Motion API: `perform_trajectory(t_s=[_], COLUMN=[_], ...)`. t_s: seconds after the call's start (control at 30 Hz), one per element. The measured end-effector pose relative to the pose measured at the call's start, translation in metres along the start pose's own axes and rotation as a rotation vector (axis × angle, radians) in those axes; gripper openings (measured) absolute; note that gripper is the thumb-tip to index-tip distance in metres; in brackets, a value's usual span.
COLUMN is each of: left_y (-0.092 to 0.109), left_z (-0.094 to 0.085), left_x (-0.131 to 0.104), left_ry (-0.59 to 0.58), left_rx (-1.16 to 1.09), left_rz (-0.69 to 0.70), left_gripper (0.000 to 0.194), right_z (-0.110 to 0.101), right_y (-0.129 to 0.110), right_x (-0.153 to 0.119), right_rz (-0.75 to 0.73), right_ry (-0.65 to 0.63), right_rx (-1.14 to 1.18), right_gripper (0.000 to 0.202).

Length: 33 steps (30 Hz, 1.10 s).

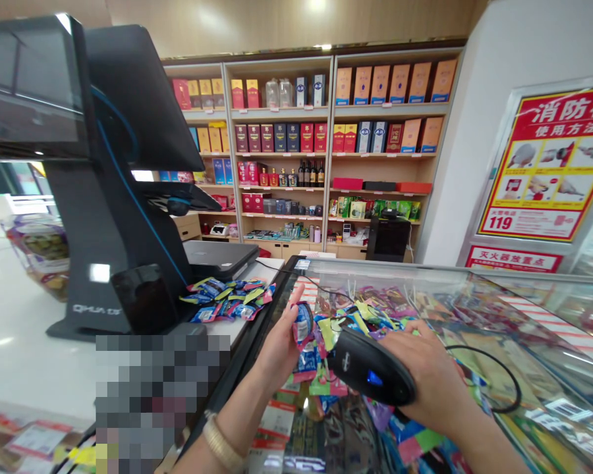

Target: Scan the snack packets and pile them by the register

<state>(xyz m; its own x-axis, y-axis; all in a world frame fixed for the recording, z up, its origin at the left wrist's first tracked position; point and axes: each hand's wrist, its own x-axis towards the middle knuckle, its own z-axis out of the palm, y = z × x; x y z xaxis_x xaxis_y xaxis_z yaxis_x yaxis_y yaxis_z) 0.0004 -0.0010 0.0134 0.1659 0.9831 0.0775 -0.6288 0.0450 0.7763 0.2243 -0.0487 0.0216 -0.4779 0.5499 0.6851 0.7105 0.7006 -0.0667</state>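
My left hand [279,342], with a gold bracelet at the wrist, holds a small blue and pink wrapped packet [303,324] upright by its edge. In my right hand [425,368] is a black barcode scanner [373,368] with a blue light, its head pointing left toward the packet. Beneath and around both hands, many colourful packets [366,316] lie heaped on the glass counter. Another pile of similar packets [227,299] sits to the left, beside the black register.
A black point-of-sale terminal [109,197] stands at the left on a white counter [14,316]. The scanner's cable [516,388] loops at the right. Shelves [286,155] of boxes and bottles line the back wall. A red and yellow poster [548,164] hangs at the right.
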Motion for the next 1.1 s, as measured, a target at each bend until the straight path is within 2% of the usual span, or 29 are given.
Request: perform_trajectory(t_s=[0.07, 0.13, 0.23, 0.3, 0.33, 0.4, 0.47, 0.53, 0.6, 0.67, 0.73, 0.8, 0.93, 1.1], left_y=[-0.002, -0.005, -0.012, -0.019, -0.022, -0.028, -0.031, -0.029, -0.021, -0.011, -0.001, 0.006, 0.011, 0.011], left_z=[-0.004, -0.014, -0.032, -0.041, -0.045, -0.048, -0.049, -0.050, -0.051, -0.055, -0.060, -0.066, -0.077, -0.082], left_x=[0.003, 0.009, 0.021, 0.028, 0.030, 0.033, 0.033, 0.033, 0.033, 0.031, 0.029, 0.027, 0.031, 0.041], left_ry=[0.004, 0.055, 0.264, 0.384, 0.401, 0.339, 0.235, 0.187, 0.238, 0.387, 0.560, 0.663, 0.636, 0.608], left_rx=[0.068, 0.238, 0.715, 1.031, 1.122, 1.143, 1.035, 0.980, 1.107, 1.384, 1.653, 1.807, 1.821, 1.759], left_rz=[0.044, 0.145, 0.276, 0.239, 0.212, 0.190, 0.205, 0.227, 0.254, 0.269, 0.226, 0.140, -0.007, 0.043], left_gripper=[0.057, 0.054, 0.052, 0.054, 0.055, 0.055, 0.051, 0.045, 0.039, 0.040, 0.045, 0.051, 0.054, 0.052], right_z=[-0.001, -0.001, -0.002, -0.003, -0.003, -0.002, -0.002, -0.001, -0.001, -0.001, 0.000, 0.001, 0.003, 0.005], right_y=[0.001, 0.004, 0.010, 0.015, 0.018, 0.024, 0.030, 0.034, 0.037, 0.038, 0.038, 0.038, 0.037, 0.037], right_x=[0.000, -0.001, -0.002, -0.004, -0.004, -0.005, -0.006, -0.007, -0.008, -0.009, -0.009, -0.010, -0.010, -0.011], right_rz=[-0.015, -0.029, -0.024, -0.009, -0.006, -0.034, -0.084, -0.077, -0.059, -0.064, -0.058, -0.040, -0.028, -0.002], right_ry=[0.030, 0.067, 0.109, 0.122, 0.124, 0.127, 0.127, 0.143, 0.164, 0.168, 0.160, 0.150, 0.142, 0.147], right_rx=[0.000, -0.017, -0.072, -0.105, -0.119, -0.144, -0.170, -0.182, -0.186, -0.193, -0.199, -0.198, -0.181, -0.154], right_gripper=[0.005, 0.008, 0.011, 0.009, 0.009, 0.010, 0.013, 0.014, 0.014, 0.013, 0.012, 0.011, 0.014, 0.016])
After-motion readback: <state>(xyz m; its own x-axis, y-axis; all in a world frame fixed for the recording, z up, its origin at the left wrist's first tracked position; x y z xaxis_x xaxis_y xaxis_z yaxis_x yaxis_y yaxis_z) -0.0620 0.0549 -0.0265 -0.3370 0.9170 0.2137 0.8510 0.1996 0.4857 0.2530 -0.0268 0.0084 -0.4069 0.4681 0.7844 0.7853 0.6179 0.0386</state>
